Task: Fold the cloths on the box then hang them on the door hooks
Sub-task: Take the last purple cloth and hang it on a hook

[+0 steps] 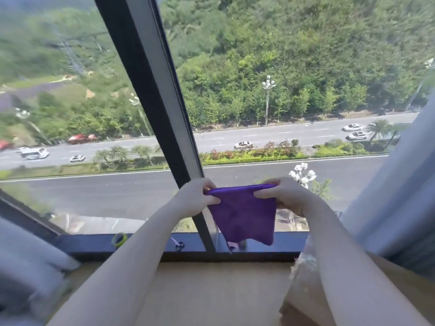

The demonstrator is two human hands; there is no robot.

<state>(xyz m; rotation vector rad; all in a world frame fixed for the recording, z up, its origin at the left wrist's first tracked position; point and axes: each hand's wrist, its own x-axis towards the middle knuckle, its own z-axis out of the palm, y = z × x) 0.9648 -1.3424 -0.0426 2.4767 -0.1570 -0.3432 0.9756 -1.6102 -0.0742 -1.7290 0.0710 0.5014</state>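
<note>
Head view: we face a high window [259, 78] above a tan desk [211, 290]. Our left hand [200, 196] and right hand [280, 196] each pinch a top corner of the purple cloth [243, 216], which hangs in the air before the sill [146, 243]. Scissors [179, 244] lie on the sill.

I see both bare forearms reaching forward and upward, converging toward the middle. My left hand [196, 196] is raised, fingers curled over and thumb pinching beneath. My right hand [282, 194] sits level with it, just apart, fingers curled and thumb extended inward in a pinch. Both wrists are roughly straight.
</note>
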